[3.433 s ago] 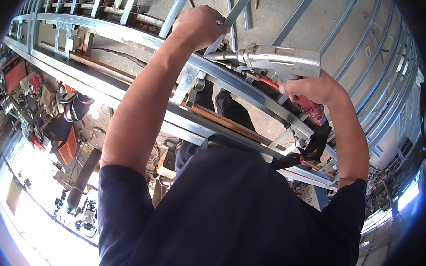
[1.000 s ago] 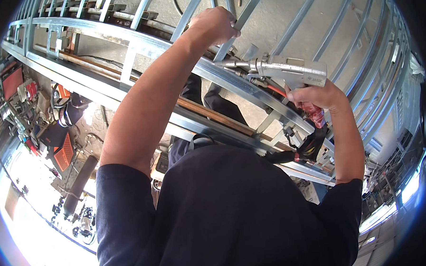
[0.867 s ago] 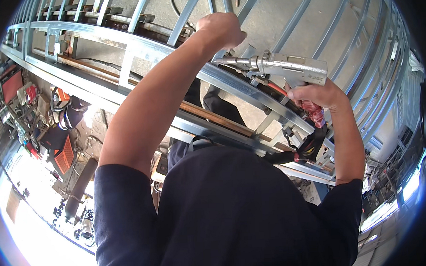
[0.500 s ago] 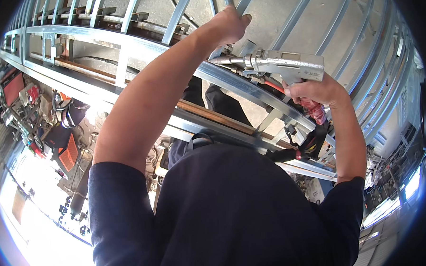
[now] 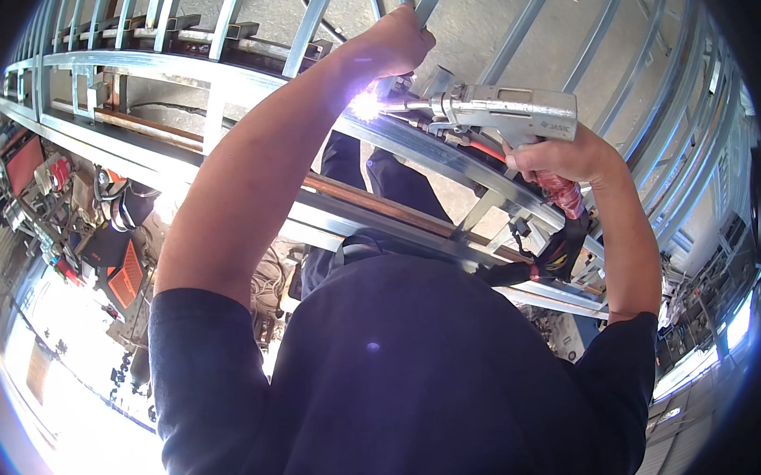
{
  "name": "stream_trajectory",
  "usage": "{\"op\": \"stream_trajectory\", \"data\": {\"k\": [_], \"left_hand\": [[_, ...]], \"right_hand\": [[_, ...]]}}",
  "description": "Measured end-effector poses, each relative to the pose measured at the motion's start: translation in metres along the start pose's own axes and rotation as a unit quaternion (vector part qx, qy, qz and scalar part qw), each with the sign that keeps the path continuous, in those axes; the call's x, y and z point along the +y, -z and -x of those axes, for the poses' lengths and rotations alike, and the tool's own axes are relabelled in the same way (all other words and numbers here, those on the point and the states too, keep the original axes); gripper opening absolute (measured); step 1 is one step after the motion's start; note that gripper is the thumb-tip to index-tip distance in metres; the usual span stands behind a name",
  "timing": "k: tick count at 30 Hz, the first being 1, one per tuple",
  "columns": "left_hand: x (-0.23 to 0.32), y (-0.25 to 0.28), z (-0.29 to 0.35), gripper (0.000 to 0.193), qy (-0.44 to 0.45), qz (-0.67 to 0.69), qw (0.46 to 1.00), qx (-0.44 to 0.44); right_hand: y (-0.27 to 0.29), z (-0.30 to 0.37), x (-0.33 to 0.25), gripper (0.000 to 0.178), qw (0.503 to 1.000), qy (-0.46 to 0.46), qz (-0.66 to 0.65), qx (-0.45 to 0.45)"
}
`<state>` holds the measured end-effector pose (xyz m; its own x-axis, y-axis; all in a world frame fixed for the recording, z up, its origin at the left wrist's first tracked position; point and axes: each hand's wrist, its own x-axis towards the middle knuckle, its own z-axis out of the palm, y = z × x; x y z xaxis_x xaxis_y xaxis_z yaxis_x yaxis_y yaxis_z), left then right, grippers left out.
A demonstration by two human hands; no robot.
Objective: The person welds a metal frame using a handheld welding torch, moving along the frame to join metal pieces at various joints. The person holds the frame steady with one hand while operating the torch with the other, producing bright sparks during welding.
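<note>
My right hand [image 5: 560,157] is wrapped round the grip of a silver welding gun [image 5: 519,108], whose handle is bound in red wrapping. The gun's nozzle points left. At its tip a bright white-violet weld arc [image 5: 365,105] glows on the upper face of a galvanized steel rail [image 5: 445,150]. Just above the arc, my left hand [image 5: 399,46] is closed on a steel bar [image 5: 430,1] that slants away from the rail. The bar's lower end and most of the left fingers are hidden.
More parallel steel bars [image 5: 520,28] run across the far side over a concrete floor [image 5: 465,38]. A rusty brown tube [image 5: 379,199] lies nearer my body. Dark cables [image 5: 559,251] hang below the gun. An orange-and-black machine [image 5: 120,274] and assorted tools stand at left.
A bright arc has lit at the gun's nozzle tip, where there was none before. My left hand has shifted slightly left; the gun stays nearly in place.
</note>
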<state>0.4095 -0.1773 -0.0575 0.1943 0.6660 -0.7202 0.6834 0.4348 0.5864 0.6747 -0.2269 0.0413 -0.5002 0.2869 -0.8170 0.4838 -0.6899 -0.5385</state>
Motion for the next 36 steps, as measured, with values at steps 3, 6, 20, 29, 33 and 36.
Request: {"op": "stream_trajectory", "data": {"k": [3,6,20,29,33,36], "left_hand": [[0.003,0.001,0.001,0.042,0.002,-0.024,1.000,0.003],[0.006,0.004,0.004,0.043,0.008,-0.026,1.000,-0.002],[0.009,0.005,0.006,0.043,0.025,-0.005,1.000,-0.013],[0.007,0.004,0.004,0.042,0.013,-0.008,1.000,-0.007],[0.009,0.005,0.002,0.042,0.027,0.004,0.999,-0.021],[0.008,0.008,-0.002,0.045,0.041,0.005,0.998,-0.051]], "right_hand": [[0.001,0.000,0.001,0.055,1.000,-0.009,0.009,0.001],[-0.002,0.000,0.002,0.048,1.000,0.002,0.010,0.015],[0.004,0.005,0.007,0.054,1.000,-0.017,0.012,0.004],[0.005,0.007,0.008,0.047,0.999,-0.031,0.019,0.011],[0.007,0.009,0.013,0.047,0.999,-0.031,0.010,0.007],[0.003,0.012,0.013,0.048,0.999,-0.026,-0.003,0.020]]}}
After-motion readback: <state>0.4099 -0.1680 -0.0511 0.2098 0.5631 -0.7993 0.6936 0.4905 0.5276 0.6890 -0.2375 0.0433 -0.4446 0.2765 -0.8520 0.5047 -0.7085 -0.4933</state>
